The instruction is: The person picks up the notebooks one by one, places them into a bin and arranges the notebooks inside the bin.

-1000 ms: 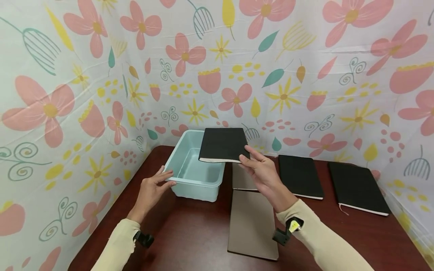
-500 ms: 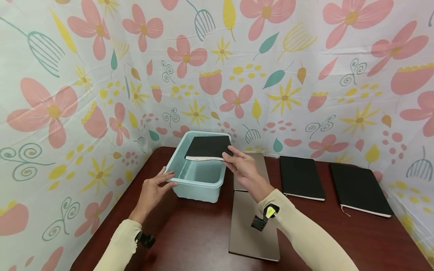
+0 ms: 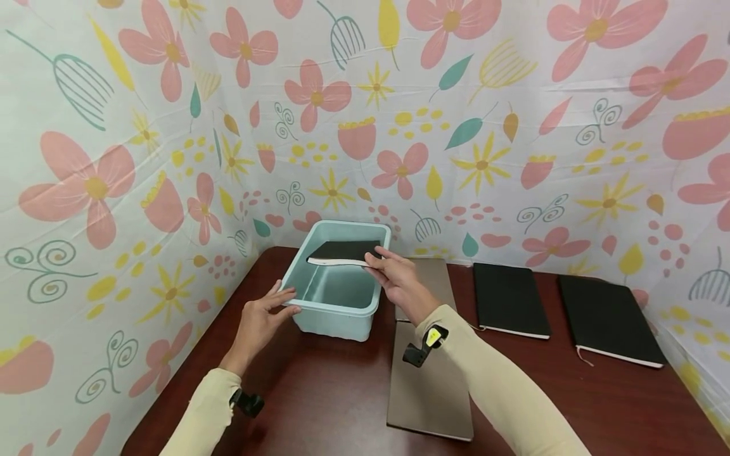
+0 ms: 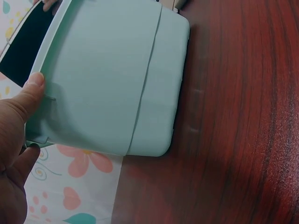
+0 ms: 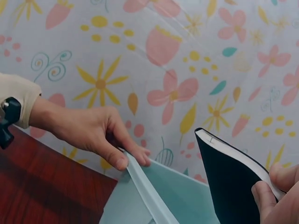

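Pinching notebook [image 3: 342, 251], flat black notebooks [image 3: 511, 301], head view only

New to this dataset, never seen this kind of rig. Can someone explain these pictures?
No robot here: these are a person's two bare hands. The wide picture comes from a camera worn on the head, looking forward and down. The other two come from cameras worn on the wrists, each looking at that hand's work.

On the reddish-brown table stands a pale blue bin. To its right lie two taupe notebooks, partly hidden by the right arm, then two more black notebooks. A flower-patterned sheet hangs behind.

The left hand grips the bin's near-left rim. The right hand pinches a black notebook by its edge, over the bin's opening.
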Demonstrator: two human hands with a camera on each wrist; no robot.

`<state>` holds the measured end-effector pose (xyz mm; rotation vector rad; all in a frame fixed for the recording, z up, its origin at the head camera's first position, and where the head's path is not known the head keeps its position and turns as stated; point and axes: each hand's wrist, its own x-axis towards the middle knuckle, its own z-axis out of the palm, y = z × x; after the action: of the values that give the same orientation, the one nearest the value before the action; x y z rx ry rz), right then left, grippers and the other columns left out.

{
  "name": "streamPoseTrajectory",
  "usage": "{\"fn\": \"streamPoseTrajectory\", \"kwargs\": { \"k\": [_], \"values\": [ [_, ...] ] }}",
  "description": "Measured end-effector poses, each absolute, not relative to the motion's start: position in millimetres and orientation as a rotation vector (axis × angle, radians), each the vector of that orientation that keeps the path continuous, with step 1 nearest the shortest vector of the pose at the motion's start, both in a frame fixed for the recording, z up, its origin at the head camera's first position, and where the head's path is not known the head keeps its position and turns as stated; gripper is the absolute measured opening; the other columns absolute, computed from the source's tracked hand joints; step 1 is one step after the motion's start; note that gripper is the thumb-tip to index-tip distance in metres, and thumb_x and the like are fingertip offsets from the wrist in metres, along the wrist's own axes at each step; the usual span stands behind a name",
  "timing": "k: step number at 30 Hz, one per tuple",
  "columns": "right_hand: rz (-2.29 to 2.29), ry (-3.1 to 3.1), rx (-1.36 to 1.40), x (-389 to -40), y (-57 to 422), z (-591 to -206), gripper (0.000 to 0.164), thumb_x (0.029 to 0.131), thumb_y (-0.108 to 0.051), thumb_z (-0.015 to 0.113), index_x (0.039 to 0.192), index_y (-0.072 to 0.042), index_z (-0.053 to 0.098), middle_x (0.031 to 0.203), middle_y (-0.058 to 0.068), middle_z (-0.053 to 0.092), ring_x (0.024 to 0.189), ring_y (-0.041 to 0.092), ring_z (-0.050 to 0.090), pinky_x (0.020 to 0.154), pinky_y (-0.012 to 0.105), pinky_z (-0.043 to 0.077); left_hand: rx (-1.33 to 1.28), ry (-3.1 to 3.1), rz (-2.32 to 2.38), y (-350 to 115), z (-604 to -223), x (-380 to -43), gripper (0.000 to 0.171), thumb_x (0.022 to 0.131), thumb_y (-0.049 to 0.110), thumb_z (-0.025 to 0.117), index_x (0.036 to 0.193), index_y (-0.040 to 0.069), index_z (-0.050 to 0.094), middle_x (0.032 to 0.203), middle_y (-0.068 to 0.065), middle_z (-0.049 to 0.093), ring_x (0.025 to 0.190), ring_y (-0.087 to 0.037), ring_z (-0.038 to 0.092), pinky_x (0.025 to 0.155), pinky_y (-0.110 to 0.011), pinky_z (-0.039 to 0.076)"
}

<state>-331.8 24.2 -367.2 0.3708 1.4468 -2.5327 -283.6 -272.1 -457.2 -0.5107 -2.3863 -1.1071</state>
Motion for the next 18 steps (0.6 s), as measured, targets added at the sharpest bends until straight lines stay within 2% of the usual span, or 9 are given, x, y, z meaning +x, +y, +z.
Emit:
{"fn": "streamPoseTrajectory", "kwargs": {
  "k": [4, 9, 13, 18],
  "values": [
    [-2.521, 1.463, 0.382, -336.2, 22.5, -371.2, 0.056, 0.096, 0.008, 0.064, 0.149, -0.002, 0.051, 0.146, 0.019, 0.056, 0.085, 0.008, 0.07, 0.088, 0.023, 0.058, -0.507, -2.39, -1.108, -272.1, -457.9, -282.9, 0.039, 0.083, 0.021, 0.084, 0.12, 0.01, 0.077, 0.124, -0.005, 0.073, 0.138, -0.031, 0.052, 0.1, -0.048, 0.052],
    [-2.504, 1.471, 0.392, -341.7, 21.1, -373.9, 0.055, 0.096, 0.008, 0.064, 0.149, -0.002, 0.051, 0.145, 0.02, 0.056, 0.082, 0.008, 0.071, 0.087, 0.023, 0.059, -0.506, -2.392, -1.117, -272.3, -459.0, -283.0, 0.04, 0.084, 0.022, 0.084, 0.121, 0.009, 0.077, 0.124, -0.006, 0.073, 0.139, -0.032, 0.051, 0.1, -0.049, 0.052],
    [-2.496, 1.467, 0.409, -345.4, 17.4, -373.8, 0.054, 0.096, 0.007, 0.066, 0.147, -0.002, 0.053, 0.142, 0.02, 0.058, 0.09, 0.012, 0.071, 0.088, 0.024, 0.059, -0.5, -2.39, -1.118, -272.0, -459.2, -283.1, 0.04, 0.084, 0.022, 0.084, 0.121, 0.009, 0.077, 0.124, -0.005, 0.073, 0.14, -0.031, 0.05, 0.1, -0.049, 0.052],
    [-2.5, 1.464, 0.432, -349.8, 10.2, -373.8, 0.051, 0.094, 0.009, 0.066, 0.144, 0.0, 0.056, 0.14, 0.02, 0.06, 0.113, 0.023, 0.068, 0.086, 0.025, 0.059, -0.502, -2.384, -1.116, -271.8, -459.0, -282.9, 0.039, 0.084, 0.021, 0.084, 0.121, 0.011, 0.077, 0.124, -0.005, 0.073, 0.139, -0.031, 0.051, 0.099, -0.049, 0.053]
  ]
}}
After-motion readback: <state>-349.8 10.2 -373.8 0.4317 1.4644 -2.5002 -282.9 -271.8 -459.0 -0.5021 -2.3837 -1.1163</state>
